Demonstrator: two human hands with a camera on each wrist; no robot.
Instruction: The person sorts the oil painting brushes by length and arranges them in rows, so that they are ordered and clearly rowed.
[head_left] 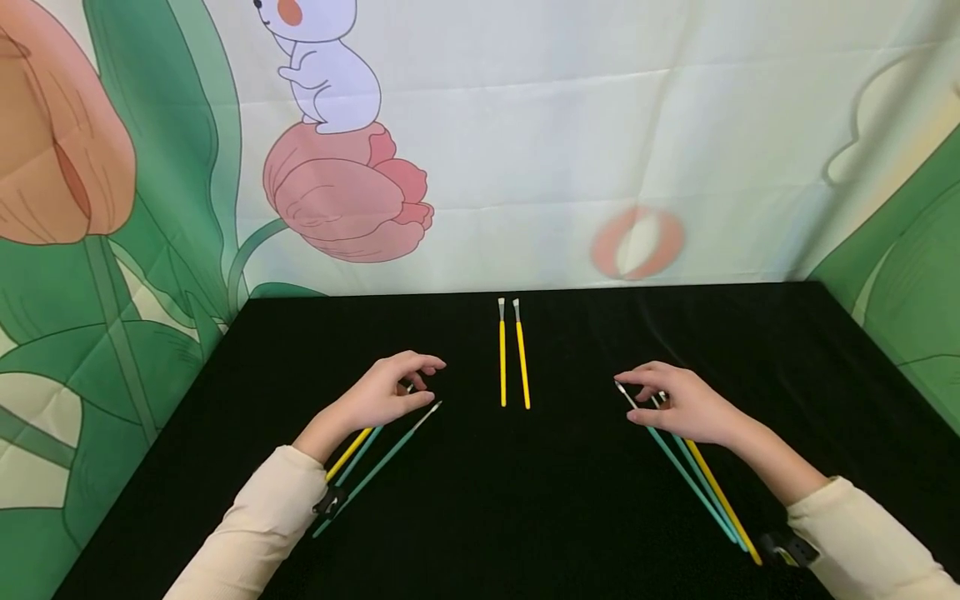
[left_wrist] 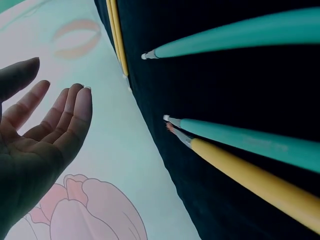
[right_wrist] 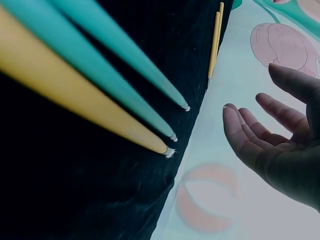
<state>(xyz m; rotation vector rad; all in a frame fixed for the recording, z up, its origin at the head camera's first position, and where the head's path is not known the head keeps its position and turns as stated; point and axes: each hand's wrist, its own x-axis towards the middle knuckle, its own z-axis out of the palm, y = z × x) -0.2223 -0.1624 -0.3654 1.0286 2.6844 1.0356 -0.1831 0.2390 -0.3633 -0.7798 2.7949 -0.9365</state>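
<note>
My left hand [head_left: 386, 392] hovers over three paintbrushes on the left, its fingers loosely bent with nothing held. That group has a yellow paintbrush [left_wrist: 250, 178] beside a teal paintbrush [left_wrist: 240, 137], and another teal paintbrush [head_left: 382, 464] lying slightly apart. On the right, my right hand [head_left: 678, 404] is over a similar group, fingers relaxed around bare air in the right wrist view. Two teal paintbrushes [right_wrist: 127, 65] and a yellow paintbrush [right_wrist: 90, 102] lie there side by side, bristles pointing away from me. The hands partly hide both groups in the head view.
Two yellow paintbrushes [head_left: 503, 367] lie nearly parallel between the hands, flat bristles toward the back. Everything rests on a black cloth-covered table [head_left: 510, 517]. A printed curtain [head_left: 510, 167] with tulips hangs right behind the table's far edge.
</note>
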